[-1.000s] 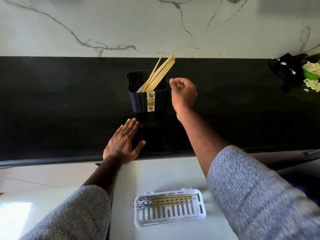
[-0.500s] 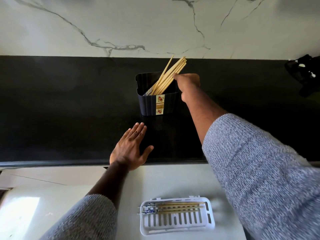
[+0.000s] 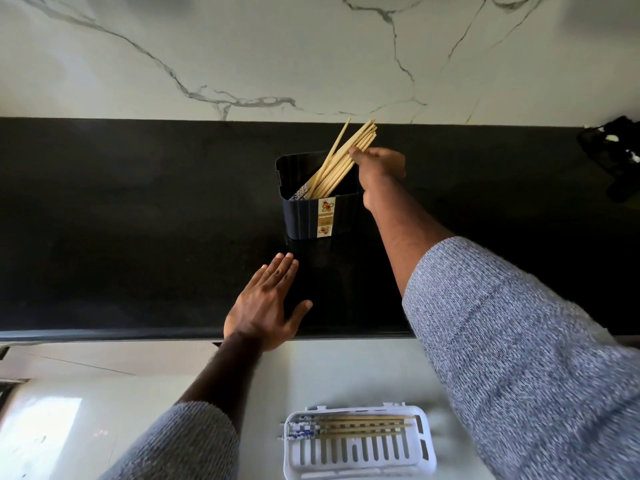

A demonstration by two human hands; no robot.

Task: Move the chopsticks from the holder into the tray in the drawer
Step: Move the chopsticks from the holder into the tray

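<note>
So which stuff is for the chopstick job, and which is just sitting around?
For the job:
chopsticks
black holder
white tray
right hand, at the chopsticks

Just there:
left hand, flat on the counter
dark clutter, far right

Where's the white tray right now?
In the head view, the white slotted plastic tray sits bottom centre, below the black countertop, with a few chopsticks lying along its far side.

Pale wood chopsticks [image 3: 341, 157] in a dark navy holder [image 3: 313, 216] with a floral label; black worktop [image 3: 138, 220]; white slotted tray [image 3: 360, 452]; grey-veined white marble wall [image 3: 242, 57]
</note>
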